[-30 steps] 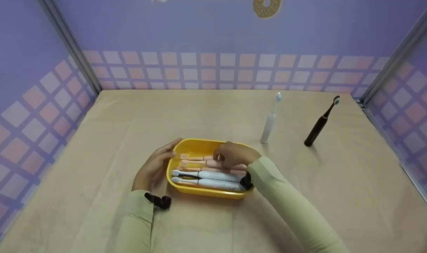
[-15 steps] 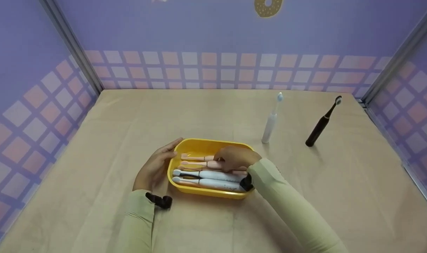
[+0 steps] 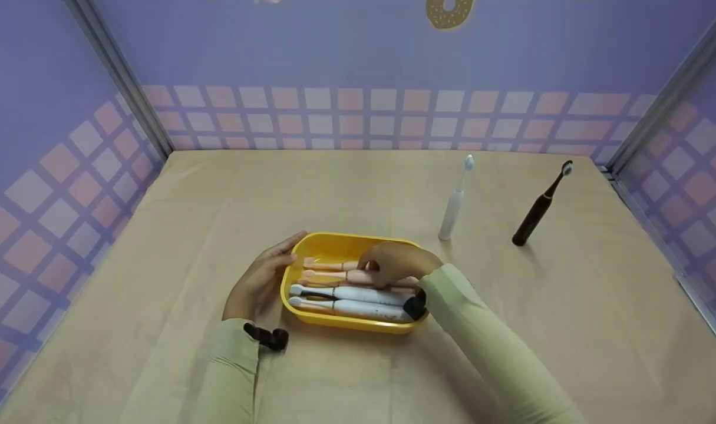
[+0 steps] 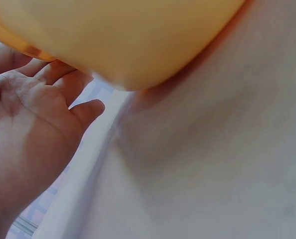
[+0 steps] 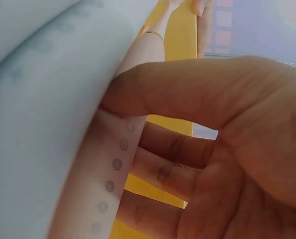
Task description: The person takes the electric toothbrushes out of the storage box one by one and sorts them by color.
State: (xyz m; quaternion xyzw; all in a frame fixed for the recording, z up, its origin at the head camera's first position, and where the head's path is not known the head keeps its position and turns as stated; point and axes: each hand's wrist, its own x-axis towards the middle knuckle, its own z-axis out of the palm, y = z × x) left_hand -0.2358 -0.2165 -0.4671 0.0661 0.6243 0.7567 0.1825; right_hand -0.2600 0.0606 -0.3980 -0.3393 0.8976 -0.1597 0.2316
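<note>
My left hand (image 3: 260, 277) holds the left end of a yellow plastic bin (image 3: 334, 320), thumb at the rim and fingers along the outer wall. Side by side inside lie several electric toothbrushes, heads to the left. Two white ones (image 3: 369, 310) are nearest me; pink ones lie behind. My right hand (image 3: 399, 262) reaches into the bin and grips a pink electric toothbrush (image 3: 358, 275) by its handle. In the right wrist view, the thumb lies on one side of that pink handle (image 5: 105, 184) and the fingers on the other. The hand hides the handle ends of the rear toothbrushes.
Behind the bin to the right, a white electric toothbrush (image 3: 451, 215) stands upright on the cloth-covered table (image 3: 263, 194). A black electric toothbrush (image 3: 533, 218) stands farther right. Purple walls with a tile pattern enclose the back and sides.
My right hand shifts slightly within the bin, around the pink toothbrushes. The left hand, the bin and both standing toothbrushes stay in place.
</note>
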